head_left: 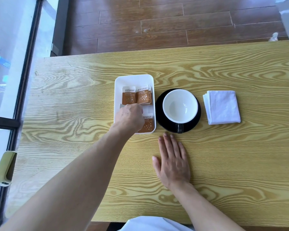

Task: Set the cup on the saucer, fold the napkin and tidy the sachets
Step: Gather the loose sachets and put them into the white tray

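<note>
A cup (180, 105), white inside and black outside, stands on a black saucer (159, 107) at the table's middle, handle toward me. Right of it lies a folded white napkin (222, 106). Left of the saucer is a white tray (133, 79) holding several brown sachets (143, 96). My left hand (129, 118) is inside the tray with its fingers curled on a sachet whose pale edge shows at its far side; another sachet (148, 125) lies under its knuckles. My right hand (173, 161) rests flat on the table in front of the saucer, fingers apart, holding nothing.
The wooden table (73, 100) ends at a far edge, with brown floorboards beyond. A glass window or door with a dark frame (23, 80) runs along the left. A pale green object (5, 167) sits at the table's left edge.
</note>
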